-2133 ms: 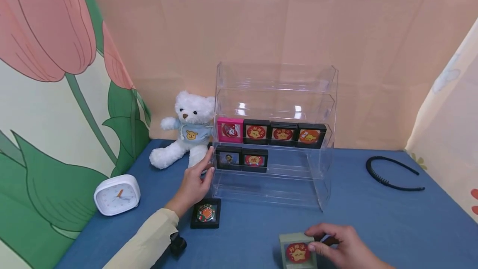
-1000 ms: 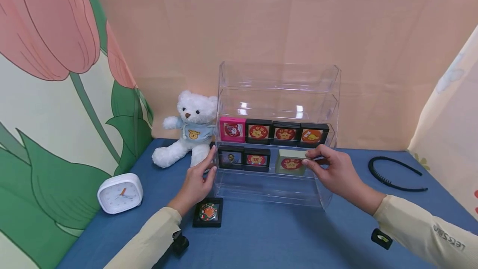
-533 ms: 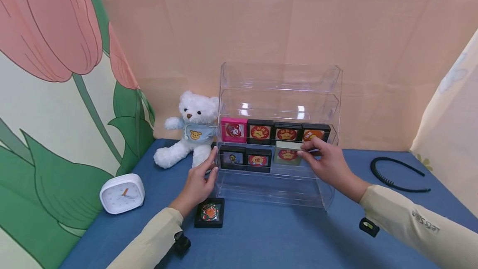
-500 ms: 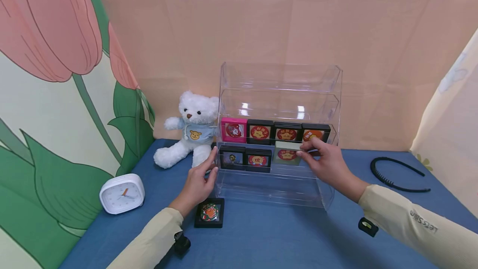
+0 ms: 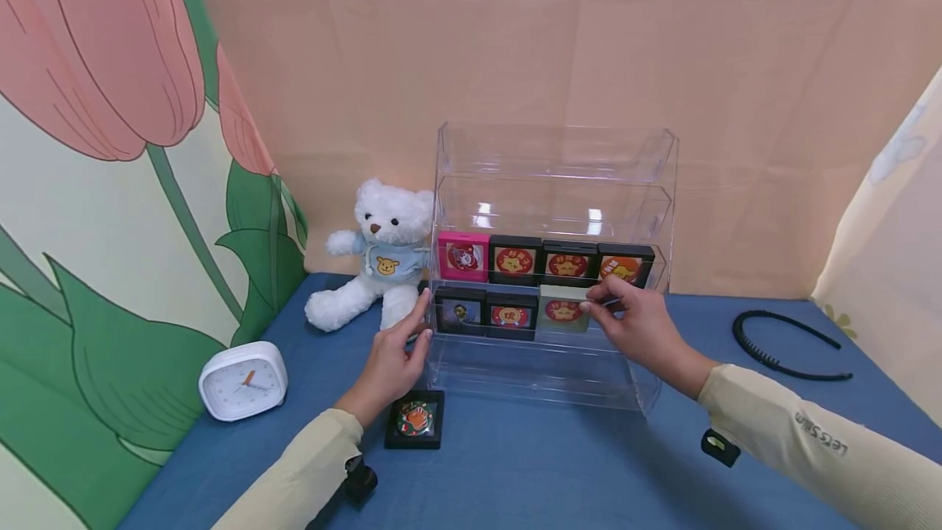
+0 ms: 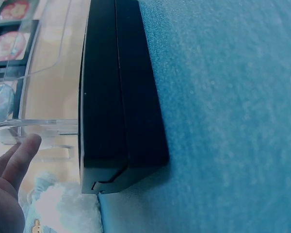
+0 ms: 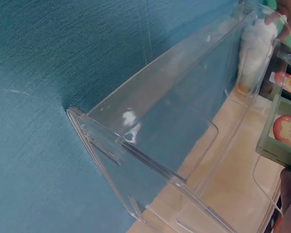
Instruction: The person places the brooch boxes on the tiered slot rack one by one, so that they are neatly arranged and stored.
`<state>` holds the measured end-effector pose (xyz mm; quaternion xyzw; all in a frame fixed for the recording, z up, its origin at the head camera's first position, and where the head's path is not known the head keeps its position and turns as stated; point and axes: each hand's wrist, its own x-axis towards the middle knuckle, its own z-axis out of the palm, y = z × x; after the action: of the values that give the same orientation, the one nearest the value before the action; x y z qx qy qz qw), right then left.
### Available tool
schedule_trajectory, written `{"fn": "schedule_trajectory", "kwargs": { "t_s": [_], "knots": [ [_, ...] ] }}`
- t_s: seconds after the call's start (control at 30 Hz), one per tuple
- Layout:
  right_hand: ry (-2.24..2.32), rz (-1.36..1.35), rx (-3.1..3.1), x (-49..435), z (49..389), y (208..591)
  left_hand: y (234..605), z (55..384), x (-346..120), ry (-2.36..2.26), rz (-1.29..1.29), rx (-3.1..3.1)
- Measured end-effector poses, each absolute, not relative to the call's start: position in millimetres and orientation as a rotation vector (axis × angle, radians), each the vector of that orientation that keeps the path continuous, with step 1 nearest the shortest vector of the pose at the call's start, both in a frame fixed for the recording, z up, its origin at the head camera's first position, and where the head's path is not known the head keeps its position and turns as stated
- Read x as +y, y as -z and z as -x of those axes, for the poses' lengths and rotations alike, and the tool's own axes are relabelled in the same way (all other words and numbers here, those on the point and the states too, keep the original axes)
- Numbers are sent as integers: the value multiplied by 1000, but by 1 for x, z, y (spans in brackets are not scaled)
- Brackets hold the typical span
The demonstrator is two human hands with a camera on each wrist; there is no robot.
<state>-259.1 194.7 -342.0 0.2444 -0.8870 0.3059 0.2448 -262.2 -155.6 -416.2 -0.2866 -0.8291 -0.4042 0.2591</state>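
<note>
My right hand (image 5: 646,330) pinches a pale green square box (image 5: 561,321) by its right edge. A red star badge shows on the box's front. It stands in the second tier from the bottom of a clear acrylic display rack (image 5: 545,375), right beside a black box with a red round badge (image 5: 510,317). The right wrist view shows the green box with thumb or finger under its side. My left hand (image 5: 392,362) touches the rack's left side with its fingers fairly straight. Below that hand, a black box with a tiger-like badge (image 5: 414,419) lies on the table.
A pink box (image 5: 464,257) and several black boxes stand in the tier above. A white teddy bear (image 5: 390,219) sits left of the rack, near a white alarm clock (image 5: 243,383). A black headband (image 5: 787,346) lies on the right of the blue table (image 5: 515,473).
My right hand has carried the green box from the front of the table up into the rack, then slid it left toward the black box. My left hand stays at the rack's side.
</note>
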Motion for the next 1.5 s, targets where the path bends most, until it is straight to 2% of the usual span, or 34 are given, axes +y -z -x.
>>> {"fn": "schedule_trajectory", "kwargs": {
  "t_s": [1.5],
  "knots": [
    [-712, -684, -2394, 193, 259, 352, 416, 262, -154, 1042, 773, -2232]
  ]
}}
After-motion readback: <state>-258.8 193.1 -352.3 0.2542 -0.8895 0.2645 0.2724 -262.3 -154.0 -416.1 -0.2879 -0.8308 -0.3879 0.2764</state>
